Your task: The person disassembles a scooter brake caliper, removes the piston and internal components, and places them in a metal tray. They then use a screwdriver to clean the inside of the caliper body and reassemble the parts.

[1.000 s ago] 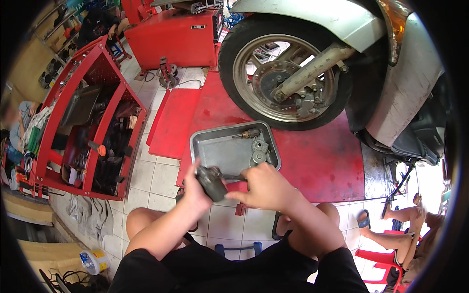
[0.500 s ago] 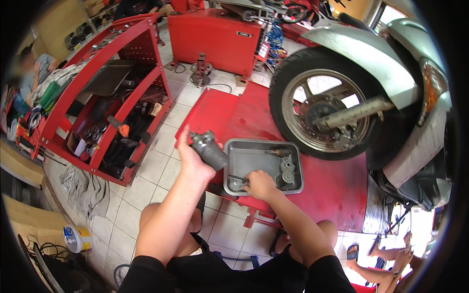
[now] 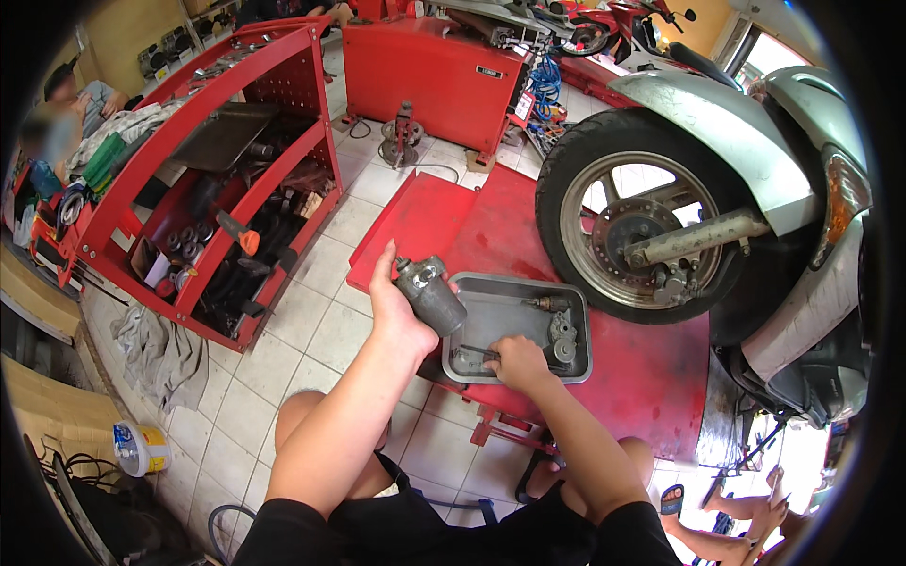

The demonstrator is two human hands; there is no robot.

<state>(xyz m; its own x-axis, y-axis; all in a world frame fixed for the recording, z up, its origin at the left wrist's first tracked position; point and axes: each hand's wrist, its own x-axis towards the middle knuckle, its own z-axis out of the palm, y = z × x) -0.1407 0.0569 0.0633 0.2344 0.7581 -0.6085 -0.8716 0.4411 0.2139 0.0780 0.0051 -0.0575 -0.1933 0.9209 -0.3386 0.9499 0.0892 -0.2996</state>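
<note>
Motor (image 3: 430, 293) lifted, axis tilted up-left

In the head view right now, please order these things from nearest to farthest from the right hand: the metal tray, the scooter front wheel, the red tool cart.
1. metal tray: the right hand reaches inside it.
2. scooter front wheel: beyond the tray, up and to the right.
3. red tool cart: far on the left side.

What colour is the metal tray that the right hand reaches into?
Grey: the tray is dull grey metal, resting on the red platform. The head view shows it.
</note>
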